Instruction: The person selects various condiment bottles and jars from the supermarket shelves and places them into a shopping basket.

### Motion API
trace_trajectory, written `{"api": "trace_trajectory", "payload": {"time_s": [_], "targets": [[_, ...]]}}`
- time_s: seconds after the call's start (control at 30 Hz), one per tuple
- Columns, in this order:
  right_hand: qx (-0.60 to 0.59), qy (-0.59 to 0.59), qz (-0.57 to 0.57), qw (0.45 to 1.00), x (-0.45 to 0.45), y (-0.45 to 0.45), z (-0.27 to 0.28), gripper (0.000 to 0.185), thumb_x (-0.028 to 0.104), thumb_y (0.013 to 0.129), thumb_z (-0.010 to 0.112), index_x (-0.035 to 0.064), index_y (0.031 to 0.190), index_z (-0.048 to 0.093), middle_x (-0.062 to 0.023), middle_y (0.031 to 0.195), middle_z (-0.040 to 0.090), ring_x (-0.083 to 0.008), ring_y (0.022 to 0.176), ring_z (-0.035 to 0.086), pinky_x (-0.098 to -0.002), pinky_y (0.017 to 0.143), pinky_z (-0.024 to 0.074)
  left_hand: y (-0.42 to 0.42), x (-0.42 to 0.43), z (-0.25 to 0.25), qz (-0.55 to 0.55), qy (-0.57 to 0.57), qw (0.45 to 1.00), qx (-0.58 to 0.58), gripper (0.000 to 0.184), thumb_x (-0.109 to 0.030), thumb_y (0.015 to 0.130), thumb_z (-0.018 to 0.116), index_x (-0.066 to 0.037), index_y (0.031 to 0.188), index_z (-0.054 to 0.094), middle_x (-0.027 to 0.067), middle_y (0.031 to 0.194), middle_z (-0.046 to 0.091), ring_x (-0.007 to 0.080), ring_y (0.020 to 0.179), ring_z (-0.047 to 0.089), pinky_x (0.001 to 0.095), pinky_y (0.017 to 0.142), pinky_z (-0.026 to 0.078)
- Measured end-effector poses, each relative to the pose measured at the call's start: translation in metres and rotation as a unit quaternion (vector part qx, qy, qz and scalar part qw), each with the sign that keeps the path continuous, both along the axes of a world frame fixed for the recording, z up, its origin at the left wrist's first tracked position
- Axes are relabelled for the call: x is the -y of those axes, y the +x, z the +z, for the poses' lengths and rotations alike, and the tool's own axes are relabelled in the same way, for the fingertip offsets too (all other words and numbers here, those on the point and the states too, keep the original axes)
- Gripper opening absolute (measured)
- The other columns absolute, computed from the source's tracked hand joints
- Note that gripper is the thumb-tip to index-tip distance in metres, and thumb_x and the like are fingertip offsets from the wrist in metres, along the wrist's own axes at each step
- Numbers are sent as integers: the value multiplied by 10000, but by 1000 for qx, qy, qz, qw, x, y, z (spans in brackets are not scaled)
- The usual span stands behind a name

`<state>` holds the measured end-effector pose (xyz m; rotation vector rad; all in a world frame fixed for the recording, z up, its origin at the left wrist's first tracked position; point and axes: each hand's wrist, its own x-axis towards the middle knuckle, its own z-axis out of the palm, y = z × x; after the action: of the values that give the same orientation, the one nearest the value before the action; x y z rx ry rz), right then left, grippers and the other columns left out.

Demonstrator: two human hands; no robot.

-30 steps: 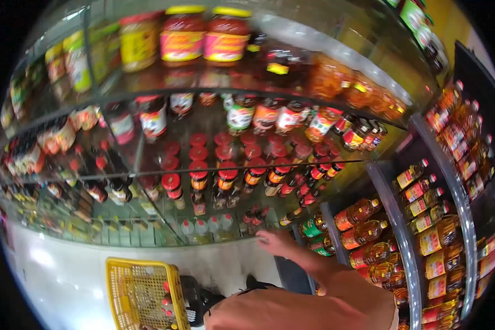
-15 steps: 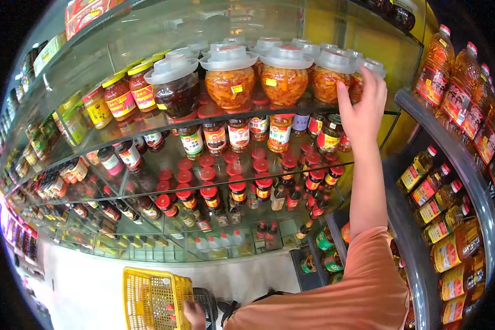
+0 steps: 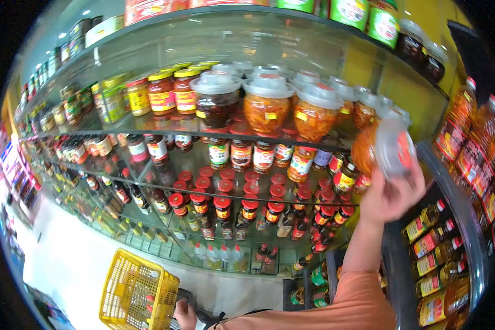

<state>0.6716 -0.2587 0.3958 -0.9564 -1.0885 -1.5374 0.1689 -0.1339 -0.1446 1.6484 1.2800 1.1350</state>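
Observation:
My right hand (image 3: 396, 190) is closed around a jar of orange pickles (image 3: 388, 151). The jar is tilted on its side in front of the shelf, its whitish plastic lid and red label facing right. Similar pickle jars (image 3: 267, 110) stand in a row on the glass shelf (image 3: 291, 142) beside it. At the bottom of the view, my left hand (image 3: 185, 314) is curled at the right side of a yellow shopping basket (image 3: 162, 280), apparently gripping it; the fingers are partly hidden. Some small red items (image 3: 150, 301) show inside the basket.
Lower glass shelves hold red-lidded sauce jars (image 3: 223, 201). A curved dark rack (image 3: 467, 220) with oil bottles (image 3: 459, 113) stands close on the right. Green-labelled jars (image 3: 384, 25) line the upper shelf. Pale floor (image 3: 66, 242) lies at lower left.
My right hand has taken a pickle jar off the right end of the shelf, tipped it and brought it down and right. The view has shifted, and the basket appears further left.

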Motion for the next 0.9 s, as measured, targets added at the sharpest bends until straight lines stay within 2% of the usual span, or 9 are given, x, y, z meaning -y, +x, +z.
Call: {"api": "trace_trajectory", "payload": {"time_s": [0.03, 0.1, 0.2, 0.37, 0.47, 0.53, 0.7, 0.8, 0.9], "targets": [[6, 14, 70, 997, 1, -17, -4, 248, 104, 855, 774, 56, 910, 537, -208, 1326, 501, -426, 1246, 547, -554, 1040, 476, 1, -6, 7, -6, -45, 999, -24, 223, -42, 881, 649, 37, 1089, 632, 172, 943, 699, 214, 844, 683, 340, 772, 544], [-62, -46, 158, 984, 5, -53, -17, 270, 131, 833, 781, 84, 824, 516, -170, 1289, 522, -404, 1226, 565, -562, 1032, 488, 36, -11, 86, -19, 2, 997, 73, 176, 3, 861, 664, 10, 1033, 631, 81, 759, 641, 113, 689, 597, 289, 649, 506], [-144, -296, 346, 878, -18, -94, -46, 379, 243, 762, 869, 102, 813, 521, -160, 1242, 574, -402, 1185, 593, -551, 1006, 499, 52, -21, 155, -58, -71, 992, 90, 279, -30, 844, 711, -10, 1110, 628, 57, 759, 663, 127, 691, 634, 279, 677, 522], [-90, -603, 447, 655, -98, -172, -128, 323, 128, 742, 871, 87, 843, 566, -172, 1203, 592, -381, 1183, 617, -455, 929, 537, 47, -42, 260, -258, -36, 936, 238, 713, -87, 826, 779, -45, 1442, 422, 171, 1359, 570, 243, 1085, 656, 379, 897, 559], [-82, -658, 450, 598, -127, -224, -191, 289, 109, 755, 839, 59, 867, 577, -161, 1189, 585, -356, 1175, 618, -434, 877, 542, 37, -59, 290, -277, -28, 939, 202, 801, -231, 794, 826, -37, 1459, 423, 185, 1397, 548, 312, 1138, 643, 411, 932, 545], [-32, -666, 451, 593, -148, -260, -216, 236, 94, 780, 788, 59, 873, 574, -145, 1194, 585, -349, 1187, 602, -447, 903, 531, 23, -70, 290, -290, 64, 954, -30, 856, -363, 765, 839, -22, 1447, 448, 192, 1363, 574, 365, 1135, 641, 422, 954, 529], [-64, -721, 471, 503, -189, -321, -247, 308, 93, 786, 772, 63, 1041, 601, -156, 1291, 562, -368, 1245, 560, -463, 988, 497, -41, -105, 275, -272, -125, 949, -103, 838, -391, 768, 821, -2, 1425, 477, 204, 1366, 562, 334, 1266, 560, 407, 1036, 462], [-20, -739, 444, 507, -227, -343, -227, 766, 167, 772, 798, 92, 1439, 428, -185, 1490, 435, -388, 1361, 447, -486, 1111, 412, -87, -123, 246, -245, -219, 941, 82, 806, -241, 790, 752, -9, 1480, 406, 141, 1319, 567, 251, 1247, 548, 388, 1046, 450], [21, -641, 294, 709, -274, -324, -203, 513, 123, 780, 752, 79, 1262, 581, -186, 1391, 522, -408, 1320, 477, -518, 1069, 427, -156, -153, 180, -156, -251, 948, 118, 886, -206, 717, 742, 26, 1492, 379, 160, 1247, 630, 246, 1122, 627, 352, 984, 490]]}}
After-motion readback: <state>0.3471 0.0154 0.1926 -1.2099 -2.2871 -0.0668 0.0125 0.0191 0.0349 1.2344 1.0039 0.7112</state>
